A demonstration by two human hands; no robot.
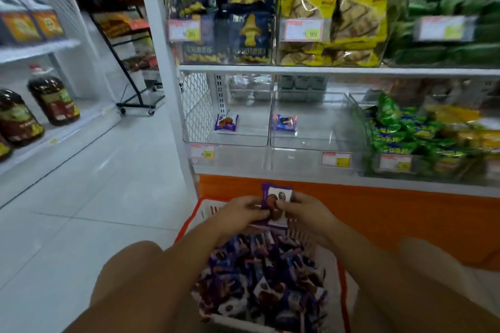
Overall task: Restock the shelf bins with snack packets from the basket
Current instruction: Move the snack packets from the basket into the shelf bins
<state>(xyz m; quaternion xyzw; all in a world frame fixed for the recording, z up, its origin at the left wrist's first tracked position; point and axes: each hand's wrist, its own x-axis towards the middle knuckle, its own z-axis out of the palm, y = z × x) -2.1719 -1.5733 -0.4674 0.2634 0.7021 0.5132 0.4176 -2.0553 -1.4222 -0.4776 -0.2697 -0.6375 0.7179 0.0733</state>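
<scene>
A purple snack packet [276, 197] is held over the far end of the orange basket [186, 224]. My left hand [240, 211] pinches its left edge and my right hand [305, 209] pinches its right edge. The basket below holds several purple and blue snack packets [265, 273]. On the lower shelf, a clear bin [227, 140] holds one purple packet [226, 122]. The clear bin beside it [311, 143] holds one blue packet [284, 121].
A bin of green and yellow packets [422, 138] stands to the right on the same shelf. The shelf above carries dark blue [249, 32], yellow [338, 21] and green [446, 21] bags. Oil bottles [52, 100] stand on a shelf at left, across white floor tiles [94, 197]. A black wheeled rack [130, 81] stands behind.
</scene>
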